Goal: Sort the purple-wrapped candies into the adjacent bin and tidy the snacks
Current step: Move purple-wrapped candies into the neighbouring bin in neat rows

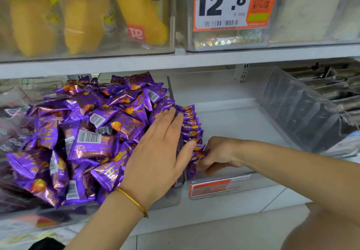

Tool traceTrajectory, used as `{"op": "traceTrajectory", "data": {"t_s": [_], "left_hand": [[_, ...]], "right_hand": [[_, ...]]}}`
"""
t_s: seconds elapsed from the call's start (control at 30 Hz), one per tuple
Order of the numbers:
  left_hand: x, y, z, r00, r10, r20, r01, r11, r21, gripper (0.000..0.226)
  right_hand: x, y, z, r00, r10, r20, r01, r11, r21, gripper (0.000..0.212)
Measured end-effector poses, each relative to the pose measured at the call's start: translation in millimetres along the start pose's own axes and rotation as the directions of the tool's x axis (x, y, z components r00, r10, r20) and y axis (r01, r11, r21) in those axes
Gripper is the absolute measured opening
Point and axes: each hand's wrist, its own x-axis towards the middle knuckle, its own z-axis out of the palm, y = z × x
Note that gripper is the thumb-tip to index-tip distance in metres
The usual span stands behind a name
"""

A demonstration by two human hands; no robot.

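Glossy purple-wrapped candies [78, 132], orange-printed, heaping in left bin [167, 197], left hand [157, 156] lying flat on them, fingers straight, upright row [191, 125] lining left wall of adjacent bin [233, 119], right hand [218, 156] pinching its front packets, fingers curled

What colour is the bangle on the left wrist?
Gold; the bangle shows clearly in head view.

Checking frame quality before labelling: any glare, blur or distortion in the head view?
Head view: light is even, no hard shadows; foil on the purple candies glints; the upper clear bin front is hazy with reflections; left edge smeared; price tag digits sharp, small print soft; shelf edge slightly bowed.
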Motion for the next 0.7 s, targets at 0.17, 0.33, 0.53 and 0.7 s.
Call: {"op": "traceTrajectory", "data": {"t_s": [0.17,0.33,0.53,0.7], "left_hand": [[-0.5,2.1,-1.3,1.0,-0.016,0.004,0.016,1.0,-0.01,0.062],[-0.2,2.9,-1.5,1.0,-0.029,0.012,0.029,0.999,-0.021,0.062],[-0.6,2.7,-2.0,1.0,-0.027,0.01,0.028,0.999,-0.044,0.063],[-0.9,2.9,-2.5,0.999,-0.028,0.016,0.029,0.998,-0.058,0.066]], "right_hand": [[-2.3,0.9,2.0,0.993,0.042,-0.113,-0.037,0.999,0.04,0.049],[-3.7,-0.8,1.0,0.992,0.101,-0.071,-0.089,0.984,0.152,0.034],[-13.9,-1.1,-2.9,0.994,0.072,-0.086,-0.072,0.997,0.007,0.035],[-18.3,1.5,-4.8,0.988,-0.035,-0.148,0.0,0.972,-0.234,0.072]]}}
